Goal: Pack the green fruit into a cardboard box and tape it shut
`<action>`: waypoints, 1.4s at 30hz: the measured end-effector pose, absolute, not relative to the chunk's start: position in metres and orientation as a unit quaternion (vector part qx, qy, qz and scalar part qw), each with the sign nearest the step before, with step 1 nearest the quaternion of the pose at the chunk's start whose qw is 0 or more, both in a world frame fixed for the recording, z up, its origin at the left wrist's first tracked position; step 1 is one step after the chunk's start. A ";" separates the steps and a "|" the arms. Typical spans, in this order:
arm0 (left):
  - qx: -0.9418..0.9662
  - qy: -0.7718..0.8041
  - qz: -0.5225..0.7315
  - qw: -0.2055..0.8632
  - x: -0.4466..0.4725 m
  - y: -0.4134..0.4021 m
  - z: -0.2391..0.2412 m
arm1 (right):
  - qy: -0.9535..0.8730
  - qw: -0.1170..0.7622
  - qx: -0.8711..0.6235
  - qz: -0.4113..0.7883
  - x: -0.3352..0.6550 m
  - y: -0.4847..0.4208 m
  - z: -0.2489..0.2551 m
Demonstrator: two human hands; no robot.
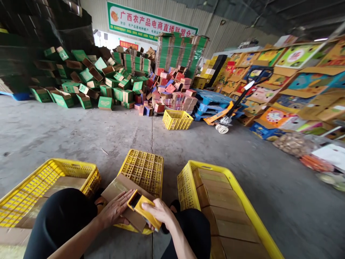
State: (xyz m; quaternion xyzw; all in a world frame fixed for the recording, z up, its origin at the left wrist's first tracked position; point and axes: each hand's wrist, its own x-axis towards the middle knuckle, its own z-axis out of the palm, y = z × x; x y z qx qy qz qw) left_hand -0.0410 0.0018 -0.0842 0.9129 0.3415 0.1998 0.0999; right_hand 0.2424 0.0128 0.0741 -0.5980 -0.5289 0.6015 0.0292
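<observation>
A brown cardboard box (pixel 118 185) lies on an upturned yellow crate (pixel 144 169) in front of my knees. My left hand (pixel 115 208) rests flat on the box's top with its fingers stretched out. My right hand (pixel 159 212) is closed round a yellow tape dispenser (pixel 140 207) that presses on the box's near side.
A yellow crate (pixel 242 201) at the right holds flat cardboard pieces; another yellow crate (pixel 48 176) stands at the left. Farther off are a small yellow crate (pixel 177 119), piles of green boxes (pixel 86 86) and red boxes (pixel 169 95), blue pallets (pixel 210 102) and a pallet jack (pixel 229 115).
</observation>
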 end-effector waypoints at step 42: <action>0.934 0.299 0.190 0.041 -0.022 0.009 -0.082 | -0.554 -0.007 -0.596 0.580 0.268 0.012 0.095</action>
